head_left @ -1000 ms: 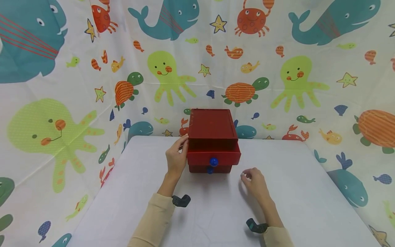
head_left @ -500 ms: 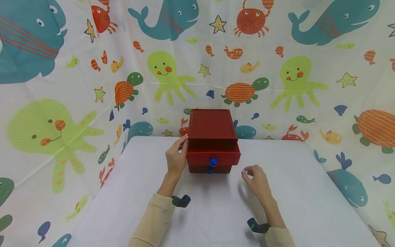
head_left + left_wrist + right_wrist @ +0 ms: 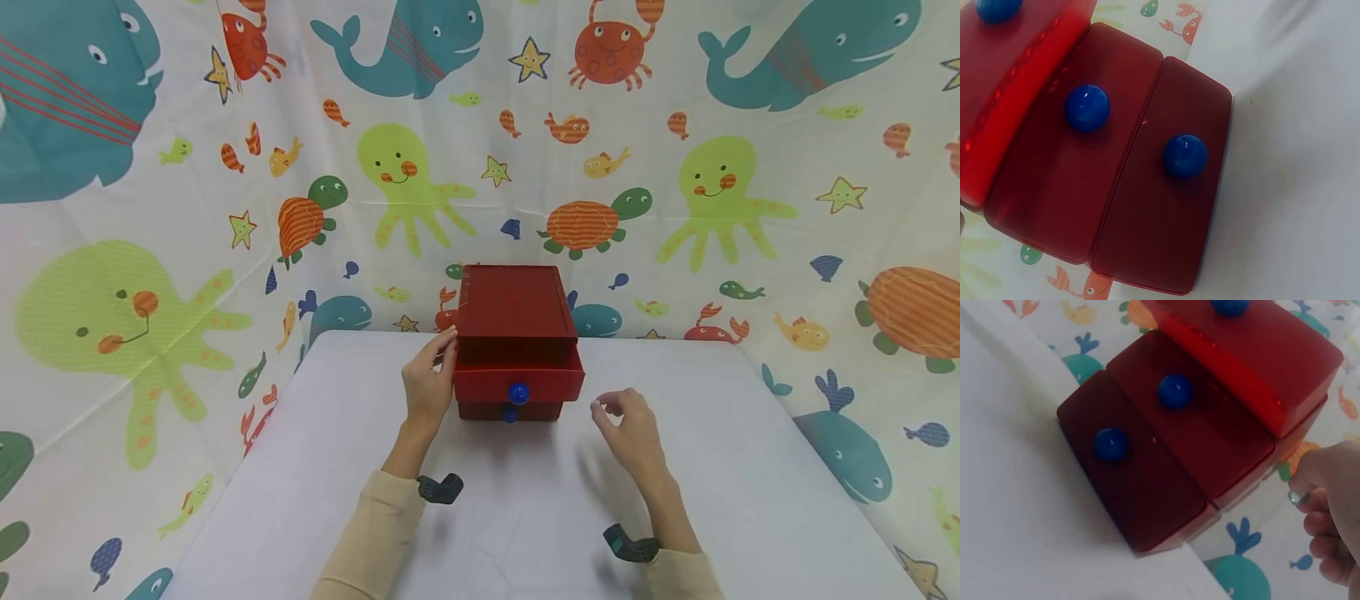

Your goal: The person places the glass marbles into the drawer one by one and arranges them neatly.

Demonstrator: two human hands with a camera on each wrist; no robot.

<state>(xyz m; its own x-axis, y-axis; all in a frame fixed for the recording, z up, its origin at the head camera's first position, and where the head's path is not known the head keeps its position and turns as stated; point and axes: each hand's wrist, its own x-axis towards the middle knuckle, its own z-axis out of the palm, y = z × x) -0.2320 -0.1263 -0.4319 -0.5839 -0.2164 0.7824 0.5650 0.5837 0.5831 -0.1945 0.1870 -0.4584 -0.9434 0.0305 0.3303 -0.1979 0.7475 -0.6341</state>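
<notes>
A small red drawer cabinet stands at the table's back, its top drawer pulled out by its front with a blue knob. The two lower drawers sit closed in the left wrist view. My left hand holds the cabinet's left side near the front corner, thumb and fingers against it. Right of the drawers, above the table, my right hand pinches a tiny shiny pale-green piece between thumb and forefinger; its kind cannot be made out. The open drawer's inside is in shadow.
A white cloth covers the table. Behind the cabinet hangs a curtain printed with sea animals, which also runs along the left and right sides. Each wrist wears a dark camera band.
My right hand has risen slightly, away from the table and a little to the right, still pinching the tiny piece. The left hand and the cabinet have stayed put.
</notes>
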